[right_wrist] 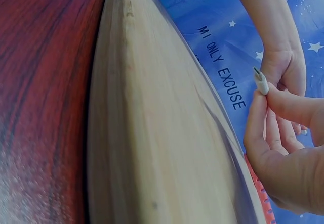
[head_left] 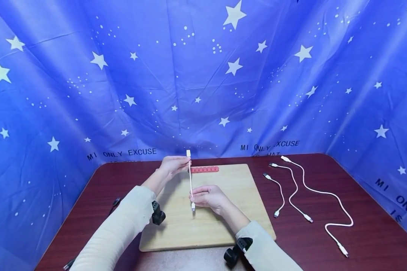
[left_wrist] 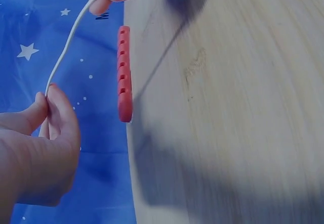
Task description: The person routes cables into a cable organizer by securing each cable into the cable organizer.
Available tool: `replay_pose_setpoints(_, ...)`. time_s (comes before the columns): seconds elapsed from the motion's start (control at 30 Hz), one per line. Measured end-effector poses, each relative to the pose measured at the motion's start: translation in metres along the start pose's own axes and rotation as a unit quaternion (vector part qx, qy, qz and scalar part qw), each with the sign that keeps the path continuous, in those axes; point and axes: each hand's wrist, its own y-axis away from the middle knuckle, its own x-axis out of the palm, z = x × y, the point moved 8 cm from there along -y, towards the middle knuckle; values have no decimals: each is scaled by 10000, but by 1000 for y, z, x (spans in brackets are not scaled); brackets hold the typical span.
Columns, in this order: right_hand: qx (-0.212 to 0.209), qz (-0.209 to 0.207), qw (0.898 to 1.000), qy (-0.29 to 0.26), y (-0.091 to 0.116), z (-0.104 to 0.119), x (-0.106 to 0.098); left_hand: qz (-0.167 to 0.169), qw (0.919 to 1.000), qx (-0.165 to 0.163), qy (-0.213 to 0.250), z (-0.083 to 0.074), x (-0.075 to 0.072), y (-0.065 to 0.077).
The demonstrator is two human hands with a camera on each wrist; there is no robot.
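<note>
Right grip (right_wrist: 291, 171) pinching white cable connector (right_wrist: 261, 82), wooden board (right_wrist: 167, 133), blue backdrop (right_wrist: 215, 6)

Cable (head_left: 190, 177) above board (head_left: 244, 195), strip (head_left: 205, 169) apparently at far edge

The person in front of me wears a pale, off-white left sleeve (head_left: 113, 226), softly creased, its cuff ending a little behind the bare left hand (head_left: 173, 167). A matching right sleeve (head_left: 269, 246) stops behind the right hand (head_left: 210, 197). At each cuff, on the inner side, I see a black wrist camera (head_left: 158, 214), a squarish block with a rounded knob.
</note>
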Motion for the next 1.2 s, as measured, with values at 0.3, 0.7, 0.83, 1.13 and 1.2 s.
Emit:
replay_pose_setpoints(0.3,-24,-454,9989,-108,-2,-2,-11,19,9994,26,-349,-9,4,-8)
replay_pose_setpoints(0.7,-131,-900,9958,-125,-3,0,-21,450,9971,134,-598,-15,12,-22)
replay_pose_setpoints(0.83,-247,-1225,9921,58,-3,-3,-25,482,9974,47,-526,-9,12,-28)
replay_pose_setpoints(1.13,-683,-1952,9745,874,1,6,-32,659,9961,-108,-583,1,14,-50)
replay_pose_setpoints(1.2,-644,-1987,9729,986,2,6,-33,750,9951,-161,-625,4,15,-55)
